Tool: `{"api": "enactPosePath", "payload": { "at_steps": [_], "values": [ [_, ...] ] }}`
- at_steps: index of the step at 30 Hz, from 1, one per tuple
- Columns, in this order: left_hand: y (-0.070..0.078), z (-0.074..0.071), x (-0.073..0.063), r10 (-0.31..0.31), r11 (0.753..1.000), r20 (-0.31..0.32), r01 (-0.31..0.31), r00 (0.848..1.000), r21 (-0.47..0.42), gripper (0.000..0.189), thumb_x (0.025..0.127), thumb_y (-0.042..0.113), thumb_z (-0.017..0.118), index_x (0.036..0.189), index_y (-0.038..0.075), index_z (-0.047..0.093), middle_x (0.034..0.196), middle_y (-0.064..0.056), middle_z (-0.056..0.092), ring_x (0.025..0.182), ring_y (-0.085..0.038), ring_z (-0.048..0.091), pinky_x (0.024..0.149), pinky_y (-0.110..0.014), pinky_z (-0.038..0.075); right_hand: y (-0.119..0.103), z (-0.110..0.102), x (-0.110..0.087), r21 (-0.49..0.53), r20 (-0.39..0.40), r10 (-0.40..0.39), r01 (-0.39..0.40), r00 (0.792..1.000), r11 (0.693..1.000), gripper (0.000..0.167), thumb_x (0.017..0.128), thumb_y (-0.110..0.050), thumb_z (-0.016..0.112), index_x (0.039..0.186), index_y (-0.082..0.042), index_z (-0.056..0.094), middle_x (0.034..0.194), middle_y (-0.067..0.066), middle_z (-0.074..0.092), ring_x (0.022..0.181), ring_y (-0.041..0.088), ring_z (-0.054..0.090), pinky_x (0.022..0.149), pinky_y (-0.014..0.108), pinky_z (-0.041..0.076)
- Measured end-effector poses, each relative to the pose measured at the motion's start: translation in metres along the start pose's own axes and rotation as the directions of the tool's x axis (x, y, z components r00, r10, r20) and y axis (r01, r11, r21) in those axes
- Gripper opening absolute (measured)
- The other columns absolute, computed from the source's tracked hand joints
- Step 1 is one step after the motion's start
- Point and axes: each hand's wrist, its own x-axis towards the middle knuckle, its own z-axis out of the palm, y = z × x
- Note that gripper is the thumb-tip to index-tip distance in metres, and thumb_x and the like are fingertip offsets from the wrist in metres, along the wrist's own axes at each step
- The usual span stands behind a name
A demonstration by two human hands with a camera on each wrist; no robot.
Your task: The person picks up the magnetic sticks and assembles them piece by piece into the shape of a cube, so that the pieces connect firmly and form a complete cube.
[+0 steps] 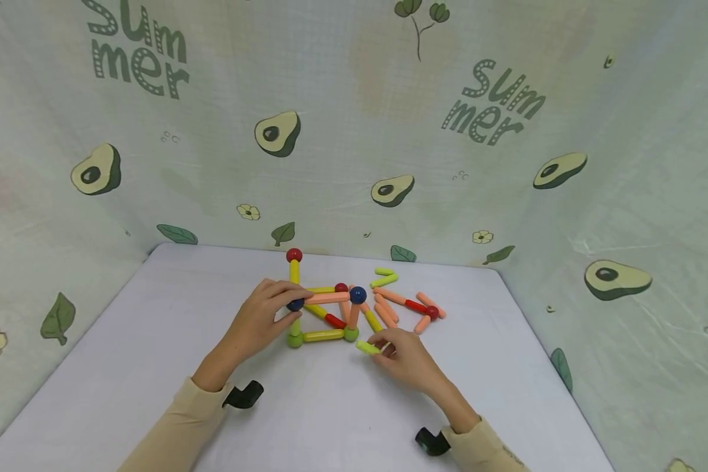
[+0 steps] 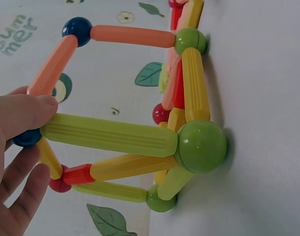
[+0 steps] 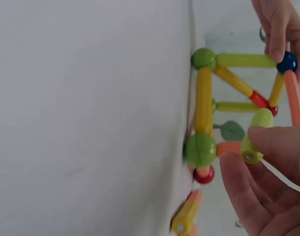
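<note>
My left hand (image 1: 262, 318) grips a dark blue ball (image 2: 26, 138) at a near upper corner of a frame of magnetic sticks and balls. Its thumb also touches the end of a salmon stick (image 1: 329, 297), which runs to a second blue ball (image 1: 357, 295). Below, a yellow stick (image 1: 323, 335) joins two green balls (image 2: 203, 146) resting on the table. Between finger and thumb, my right hand (image 1: 410, 360) pinches a short light green stick (image 3: 258, 135). That stick is in front of the frame's right side, seemingly apart from it in the head view.
Several loose salmon sticks (image 1: 386, 311) lie right of the frame. Beyond them a red ball (image 1: 432, 313) has sticks attached. Two light green sticks (image 1: 385, 280) lie farther back. Another red ball (image 1: 294, 255) marks the frame's far left. A patterned cloth (image 1: 330, 78) hangs behind the white table (image 1: 307, 419).
</note>
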Motion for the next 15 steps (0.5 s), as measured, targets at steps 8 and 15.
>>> {"api": "enactPosePath", "payload": {
  "at_steps": [8,15],
  "values": [
    [-0.005,-0.002,-0.002,0.016,1.0,0.011,-0.015,1.0,-0.02,0.049,0.086,0.011,0.09,0.132,0.018,0.075,0.126,0.001,0.071,0.108,-0.019,0.062,0.089,-0.039,0.059,-0.049,0.036,0.039,0.181,-0.121,-0.033,0.055,0.992,0.982,0.028,0.099,-0.013,0.077,0.127,-0.011,0.075,0.112,0.002,0.077,0.09,0.013,0.074,0.079,0.022,0.06],
    [-0.005,0.0,-0.002,-0.003,0.991,0.04,0.008,0.999,-0.13,0.045,0.092,0.013,0.085,0.134,0.015,0.072,0.128,0.0,0.068,0.114,-0.018,0.07,0.096,-0.039,0.06,-0.064,0.063,0.062,0.183,-0.218,-0.023,0.064,0.976,0.981,0.025,0.1,-0.014,0.076,0.124,-0.009,0.076,0.114,0.006,0.079,0.087,0.017,0.076,0.076,0.021,0.06]
  ]
}}
